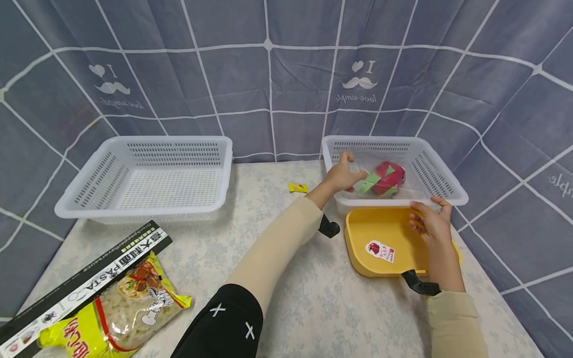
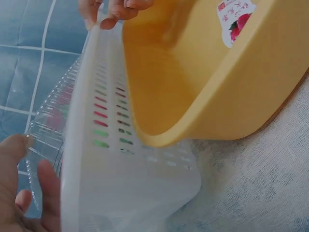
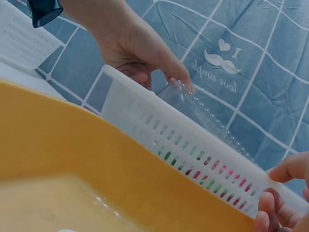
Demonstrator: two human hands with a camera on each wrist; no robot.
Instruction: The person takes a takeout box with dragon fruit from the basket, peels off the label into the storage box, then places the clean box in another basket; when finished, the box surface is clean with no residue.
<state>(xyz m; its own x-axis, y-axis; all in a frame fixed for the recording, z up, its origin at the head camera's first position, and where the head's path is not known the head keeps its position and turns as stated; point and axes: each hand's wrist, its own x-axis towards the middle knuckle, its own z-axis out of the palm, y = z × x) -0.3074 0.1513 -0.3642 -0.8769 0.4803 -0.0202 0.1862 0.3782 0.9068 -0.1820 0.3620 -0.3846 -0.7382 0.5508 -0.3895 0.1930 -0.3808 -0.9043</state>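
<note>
My left hand reaches into the right white basket from its left side. Its thumb and fingers pinch the end of a clear plastic box, which lies inside the basket. Through the plastic shows something red and green. My right hand pinches the basket's front rim near its right corner, as the right wrist view shows, with curled fingers below the rim. Right against the basket's front stands a yellow basin with a fruit sticker; my right wrist passes over it.
Another white basket stands at the left. A small yellow packet lies between the baskets. In the left foreground are a long black pasta box and a yellow bag of pasta. A grey checked curtain hangs behind.
</note>
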